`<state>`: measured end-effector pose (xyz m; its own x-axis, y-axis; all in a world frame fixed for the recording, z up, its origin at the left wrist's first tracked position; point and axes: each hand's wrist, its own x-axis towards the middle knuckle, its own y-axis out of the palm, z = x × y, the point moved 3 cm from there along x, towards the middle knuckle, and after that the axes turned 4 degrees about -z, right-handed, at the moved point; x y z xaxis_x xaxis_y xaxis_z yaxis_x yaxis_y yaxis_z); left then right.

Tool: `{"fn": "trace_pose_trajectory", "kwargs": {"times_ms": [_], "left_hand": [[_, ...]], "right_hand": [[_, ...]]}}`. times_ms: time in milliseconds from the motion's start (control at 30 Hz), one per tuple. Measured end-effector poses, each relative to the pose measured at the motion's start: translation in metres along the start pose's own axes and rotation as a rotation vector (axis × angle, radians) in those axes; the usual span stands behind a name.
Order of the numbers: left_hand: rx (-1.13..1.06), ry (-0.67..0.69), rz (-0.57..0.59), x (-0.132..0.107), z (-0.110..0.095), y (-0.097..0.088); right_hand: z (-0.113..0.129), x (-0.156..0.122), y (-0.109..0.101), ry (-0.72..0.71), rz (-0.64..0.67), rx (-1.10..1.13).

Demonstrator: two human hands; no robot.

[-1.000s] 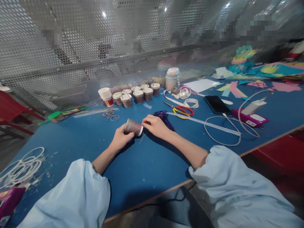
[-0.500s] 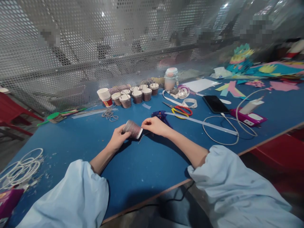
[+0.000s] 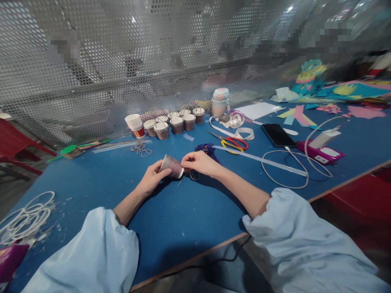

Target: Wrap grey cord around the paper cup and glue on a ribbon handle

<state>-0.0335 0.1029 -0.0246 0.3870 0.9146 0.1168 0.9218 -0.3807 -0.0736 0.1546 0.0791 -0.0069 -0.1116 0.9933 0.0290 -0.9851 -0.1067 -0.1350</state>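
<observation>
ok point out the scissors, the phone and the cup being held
scissors [image 3: 218, 136], head view, on the blades
phone [image 3: 277, 134], head view, middle of the dark screen
wrapped cup [image 3: 171, 165], head view, on its side wall

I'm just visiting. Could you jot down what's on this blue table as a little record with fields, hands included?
Surface: blue table
Left: the left hand holds a wrapped cup, tipped on its side
Right: the right hand has its fingertips at the cup's rim; what they pinch is too small to tell
Just behind: glue gun, scissors
Far edge: row of small cups
Right side: phone, white cable
Left edge: white rings
</observation>
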Motion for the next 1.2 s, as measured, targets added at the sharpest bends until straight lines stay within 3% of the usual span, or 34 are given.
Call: {"fn": "trace_pose_trajectory", "kwargs": {"times_ms": [400, 667, 800, 1033, 1200], "left_hand": [[-0.114, -0.059, -0.009, 0.002, -0.002, -0.002], [0.034, -0.023, -0.041, 0.004, -0.011, -0.006], [0.005, -0.045, -0.075, 0.006, -0.011, -0.007], [0.054, -0.007, -0.149, 0.006, -0.010, -0.003], [0.066, 0.013, -0.216, 0.006, -0.007, -0.003]], "right_hand": [[0.000, -0.001, 0.000, -0.008, 0.015, -0.078], [0.011, -0.009, -0.001, -0.130, -0.072, -0.229], [0.017, -0.015, 0.002, -0.160, -0.075, -0.302], [0.023, -0.028, 0.016, -0.213, 0.036, -0.469], [0.042, -0.071, 0.022, -0.344, 0.350, -0.695]]}}
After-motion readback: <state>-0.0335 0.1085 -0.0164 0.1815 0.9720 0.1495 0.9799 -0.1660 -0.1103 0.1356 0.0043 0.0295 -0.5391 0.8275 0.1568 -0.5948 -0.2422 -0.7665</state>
